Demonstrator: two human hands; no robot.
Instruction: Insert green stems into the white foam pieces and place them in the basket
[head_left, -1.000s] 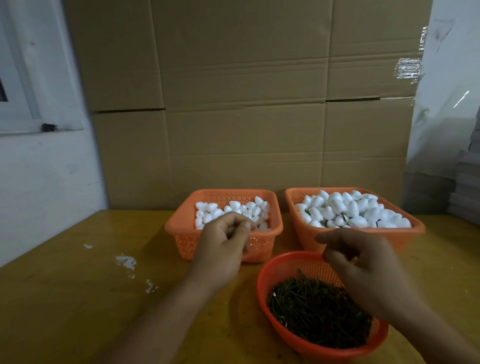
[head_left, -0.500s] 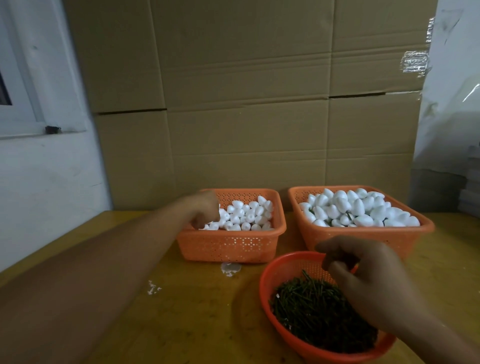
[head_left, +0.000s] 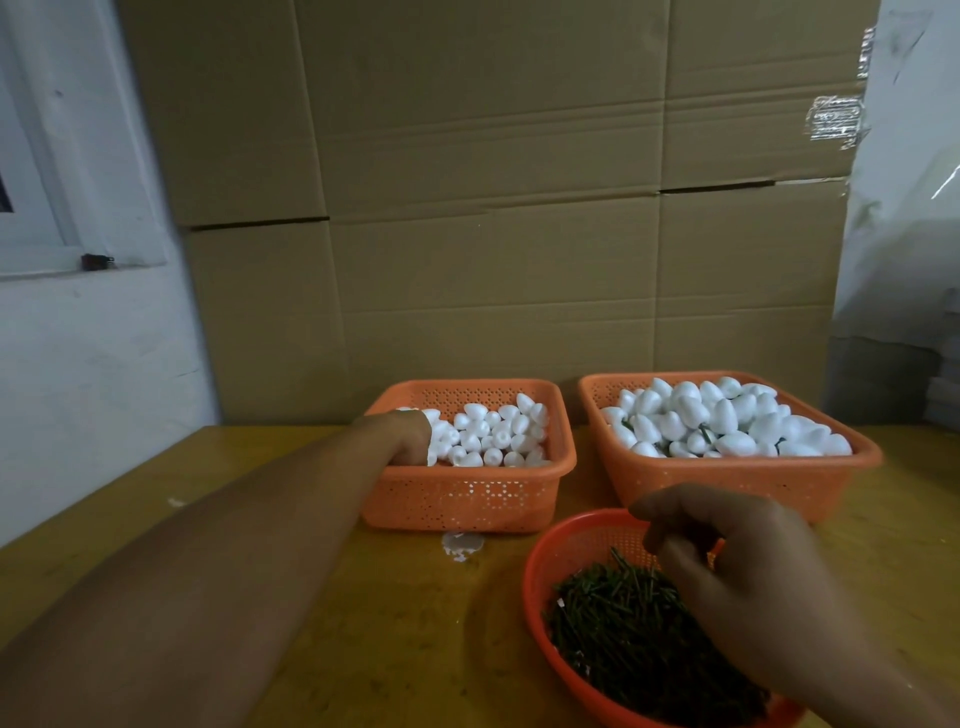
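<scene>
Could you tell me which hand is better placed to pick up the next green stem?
The right hand: it hovers directly over the round basket of green stems, while the left hand reaches into the foam pieces.

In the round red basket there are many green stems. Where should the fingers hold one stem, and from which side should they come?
Pinch one green stem that sticks up at the back of the pile, near its free upper end, coming from above. It stands clear of the tangled heap in the round red basket, so thumb and forefinger probably can close on it alone.
</scene>
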